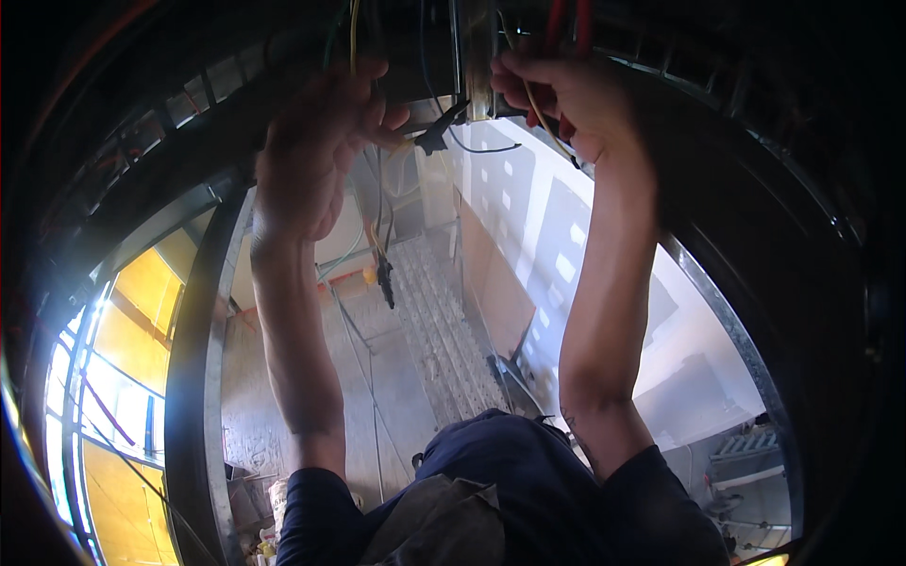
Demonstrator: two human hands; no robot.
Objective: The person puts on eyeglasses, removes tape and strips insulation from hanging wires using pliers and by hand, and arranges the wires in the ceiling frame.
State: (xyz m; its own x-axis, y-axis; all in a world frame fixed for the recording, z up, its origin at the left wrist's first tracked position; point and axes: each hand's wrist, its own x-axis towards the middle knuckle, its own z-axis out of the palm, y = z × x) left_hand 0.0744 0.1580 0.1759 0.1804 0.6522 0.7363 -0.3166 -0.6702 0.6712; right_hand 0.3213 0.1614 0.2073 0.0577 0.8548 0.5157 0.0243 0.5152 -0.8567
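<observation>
Both my arms reach up into a dark overhead opening. My left hand [316, 156] is raised with its fingers curled around wires; a yellow wire [354, 33] and a green one run up from it. Beside its fingertips hangs a wire end wrapped in black tape [439, 134]. My right hand [571, 94] is closed around a red-handled tool [585, 28], whose working end I cannot make out. A thin yellow wire [543, 113] passes by its fingers. A dark blue wire [481, 149] curves loose between the hands.
A metal post [479, 57] stands between my hands. Lower down, another taped wire end [385, 283] dangles beside my left forearm. Metal framing [200, 311] edges the opening at left. Patched wallboard [528, 217] stands at right; a corrugated strip [434, 321] lies below.
</observation>
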